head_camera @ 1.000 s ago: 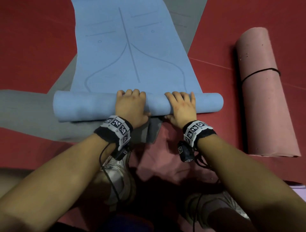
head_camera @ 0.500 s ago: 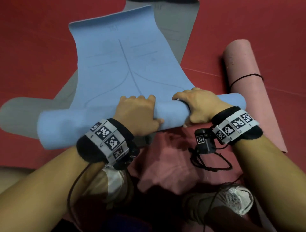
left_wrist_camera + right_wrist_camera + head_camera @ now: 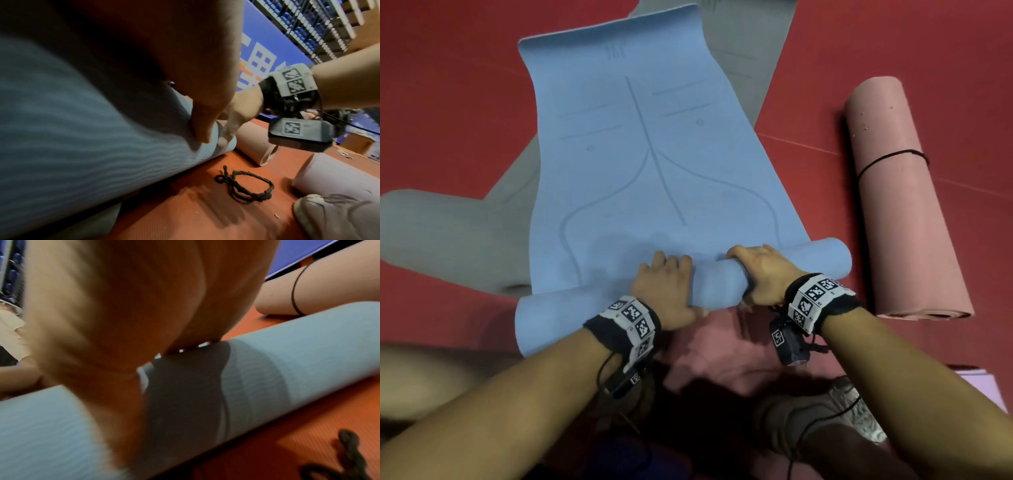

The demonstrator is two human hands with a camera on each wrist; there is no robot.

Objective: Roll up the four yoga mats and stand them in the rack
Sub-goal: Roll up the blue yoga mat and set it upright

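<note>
Two hands on the blue mat (image 3: pixel 640 164) and I'm mid-roll! My left hand (image 3: pixel 666 294) is draped over the top of the roll, fingers curled forward and thumb tucked under the near side. My right hand (image 3: pixel 760 274) is wrapped round it just to the right, fingers hooked over the far edge. The rolled part runs out past both wrists, and it sits skewed: the right end is further from me than the left. Beyond my fingers a long stretch of blue is flat on the floor (image 3: pixel 448 85), lying across a grey mat (image 3: pixel 448 236) that hasn't been rolled at all.

Off past my right hand lies the pink mat (image 3: pixel 904 205), already rolled and tied with a black cord. Just this side of my hands, on the floor near my shoe (image 3: pixel 337 214), a loose black cord loop (image 3: pixel 244 186) waits, likely for this one.

Next, I reckon: square up that crooked roll, keep pushing forward with even pressure, keep it tight. No rack is anywhere in view.
</note>
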